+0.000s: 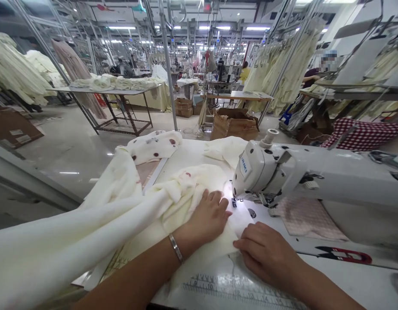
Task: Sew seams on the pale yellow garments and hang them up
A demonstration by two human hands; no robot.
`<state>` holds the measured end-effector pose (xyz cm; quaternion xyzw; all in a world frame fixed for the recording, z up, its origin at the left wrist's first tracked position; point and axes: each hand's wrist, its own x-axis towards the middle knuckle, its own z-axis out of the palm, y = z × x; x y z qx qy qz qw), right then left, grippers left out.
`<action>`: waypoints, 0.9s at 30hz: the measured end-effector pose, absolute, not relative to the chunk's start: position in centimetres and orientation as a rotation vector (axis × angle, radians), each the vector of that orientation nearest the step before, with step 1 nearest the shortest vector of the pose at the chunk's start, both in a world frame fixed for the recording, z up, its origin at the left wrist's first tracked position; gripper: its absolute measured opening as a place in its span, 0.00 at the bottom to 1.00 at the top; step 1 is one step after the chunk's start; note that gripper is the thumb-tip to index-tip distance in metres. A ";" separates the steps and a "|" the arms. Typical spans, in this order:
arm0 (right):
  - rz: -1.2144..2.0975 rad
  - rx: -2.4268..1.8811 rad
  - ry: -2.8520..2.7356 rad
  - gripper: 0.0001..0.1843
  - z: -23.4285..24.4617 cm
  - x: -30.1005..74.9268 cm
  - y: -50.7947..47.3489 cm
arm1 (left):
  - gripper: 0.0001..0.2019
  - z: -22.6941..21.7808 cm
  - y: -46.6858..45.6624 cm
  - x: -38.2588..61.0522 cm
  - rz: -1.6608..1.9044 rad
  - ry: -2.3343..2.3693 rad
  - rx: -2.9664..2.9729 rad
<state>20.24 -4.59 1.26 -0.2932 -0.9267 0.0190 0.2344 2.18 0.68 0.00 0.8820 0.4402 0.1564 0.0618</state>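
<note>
Seeming soft, cream fabric (pixel 181 209) is pressed beside the sewing machine (pixel 255 172) by the half-open left hand (pixel 210 217) and best held at its edge, pinched by the right hand (pixel 266 249).

left forearm (pixel 137 265): in from bottom edge, slanting up-right | left hand (pixel 209 218): back up, palm down, fingers (pixel 214 196) bent, slightly spread, thumb (pixel 229 214) pointing right | right forearm (pixel 321 282): in from lower right, slanting up-left | right hand (pixel 268 249): nearer body, apart from left, curled, pinch unclear
</note>
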 end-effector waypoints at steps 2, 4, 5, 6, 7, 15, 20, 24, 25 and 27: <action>0.113 -0.862 -2.582 0.12 1.2 20.4 -4.7 | 0.06 0.6 0.4 2.0 0.485 1.322 2.652; 0.167 -0.898 -2.591 0.11 0.9 20.5 -4.9 | 0.09 1.4 -0.8 1.9 0.538 1.305 2.598; 0.192 -0.900 -2.586 0.11 0.8 20.5 -4.9 | 0.10 1.8 -1.6 1.9 0.570 1.293 2.560; 0.222 -0.894 -2.572 0.10 0.6 20.6 -5.0 | 0.11 2.2 -2.6 1.9 0.595 1.283 2.520; 0.253 -0.886 -2.552 0.09 0.5 20.7 -5.0 | 0.12 2.4 -3.6 1.9 0.596 1.274 2.486; 0.229 -0.837 -2.438 0.08 0.1 21.2 -4.7 | 0.09 1.7 -6.6 2.6 0.395 1.337 2.433; 0.178 -0.860 -2.430 0.08 0.1 21.3 -4.7 | 0.08 1.6 -6.3 2.8 0.386 1.314 2.480; 0.155 -0.862 -2.479 0.08 -0.1 21.4 -4.9 | 0.08 1.2 -6.4 2.5 0.367 1.295 2.505; 0.149 -0.860 -2.492 0.08 -0.2 21.4 -4.9 | 0.09 1.1 -6.4 2.4 0.371 1.288 2.503; 0.138 -0.855 -2.514 0.08 -0.3 21.5 -4.9 | 0.11 0.8 -6.3 2.2 0.380 1.278 2.497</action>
